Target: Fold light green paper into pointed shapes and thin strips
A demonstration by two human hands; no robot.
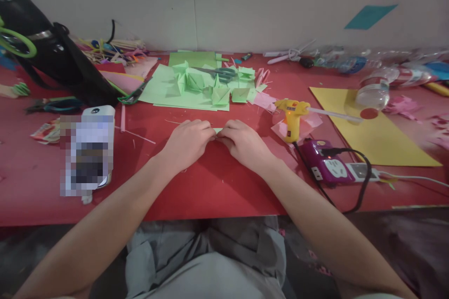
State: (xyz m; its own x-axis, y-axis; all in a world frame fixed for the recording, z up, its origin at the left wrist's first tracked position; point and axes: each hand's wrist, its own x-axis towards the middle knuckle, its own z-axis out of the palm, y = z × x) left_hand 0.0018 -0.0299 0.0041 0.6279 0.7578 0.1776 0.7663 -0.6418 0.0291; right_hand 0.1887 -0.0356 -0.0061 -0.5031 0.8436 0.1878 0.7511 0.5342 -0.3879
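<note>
My left hand point(189, 141) and my right hand point(244, 144) meet over the middle of the red tabletop point(213, 187). Both have their fingers closed on a small piece of light green paper point(218, 130). Only a sliver of it shows between the fingertips; the rest is hidden. Just beyond my hands, several folded green paper pieces point(220, 95) rest on light green sheets point(157, 86). Dark-handled scissors point(224, 73) lie among them.
To the right are a yellow hot glue gun point(292, 114), a purple power strip point(324, 163) with cords, a yellow sheet point(379, 135) and plastic bottles point(373, 91). On the left stand a phone point(89, 149) and a tilted black bottle point(52, 51), with pliers point(52, 105) nearby.
</note>
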